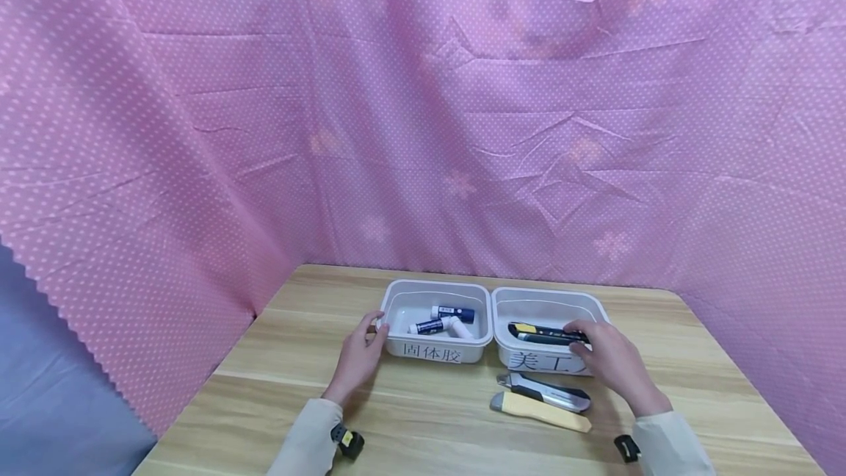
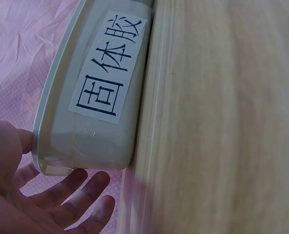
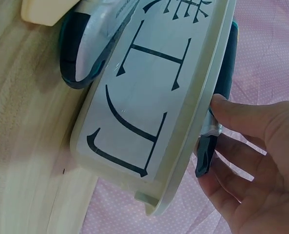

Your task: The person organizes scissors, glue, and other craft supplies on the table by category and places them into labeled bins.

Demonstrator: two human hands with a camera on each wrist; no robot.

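My right hand point(image 1: 615, 358) reaches over the front of the right white bin point(image 1: 548, 296), pinching a dark utility knife point(image 3: 227, 68) with a silver band near its end. A black-and-yellow utility knife point(image 1: 526, 328) lies close beside it in the bin. At the left bin point(image 1: 436, 286), my left hand point(image 1: 360, 355) touches the outer corner, thumb against the rim and fingers loosely extended along the end wall. Inside that bin lie a few blue-and-white glue sticks point(image 1: 429, 326). On the table before the right bin are a silver-and-black utility knife point(image 1: 551, 393) and a pale yellow one point(image 1: 543, 410).
Both bins stand side by side on a wooden table point(image 1: 277, 388), with printed paper labels point(image 2: 110, 66) on their front walls. A pink dotted curtain point(image 1: 423, 131) hangs behind and around the table. Each sleeve carries a dark wrist device point(image 1: 348, 441).
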